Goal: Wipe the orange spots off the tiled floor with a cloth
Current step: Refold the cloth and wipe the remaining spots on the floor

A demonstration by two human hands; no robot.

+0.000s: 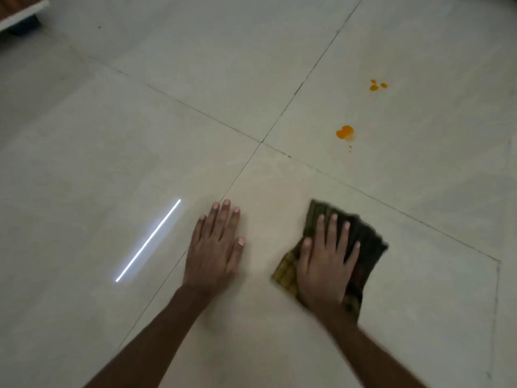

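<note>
I have the right hand (327, 264) lying flat on the cloth (373, 247), fingers straight and spread, pressing it down rather than gripping it. The left hand (215, 247) is flat on the bare tiled floor (167, 135), fingers straight and close together, holding nothing; I read it as a prop for my weight. The cloth sits on the near right tile, just right of the left hand.

Two groups of orange spots are in view, both on the far right tile beyond the grout line (349, 189). The larger blob (345, 133) is nearer, with tiny drops just on its near side. A smaller cluster (377, 85) lies farther off. The cloth is well apart from both.

To do this step well, I would slide the cloth forward and slightly right under a flat palm, keeping even pressure so the fabric doesn't bunch. I'd cover the larger blob whole and draw it toward me, not scrub sideways, since wet spots would likely smear. The cloth's near left corner looks yellowish, so a cleaner patch should meet the next cluster. The tile between my hands has a faint warm tint; I cannot tell whether that is residue. The left hand should shift forward first for reach.
</note>
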